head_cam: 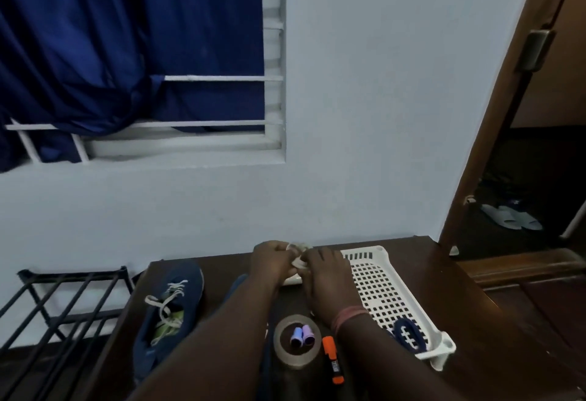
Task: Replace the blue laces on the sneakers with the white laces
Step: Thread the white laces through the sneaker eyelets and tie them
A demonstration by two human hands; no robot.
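Observation:
A blue sneaker (169, 311) with white laces lies at the left of the dark table (469, 321). A second blue sneaker (236, 284) is mostly hidden under my left forearm. Both my hands meet at the far middle of the table. My left hand (272, 261) and my right hand (322, 269) each pinch a bundled white lace (299, 253) between them. A coiled blue lace (407, 334) lies in the near corner of the white perforated basket (380, 277).
A roll of clear tape (297, 342) with two small thread spools (302, 335) inside it sits near me, an orange marker (333, 359) beside it. A black metal rack (60, 302) stands left of the table. A wooden door frame (494, 134) rises at the right.

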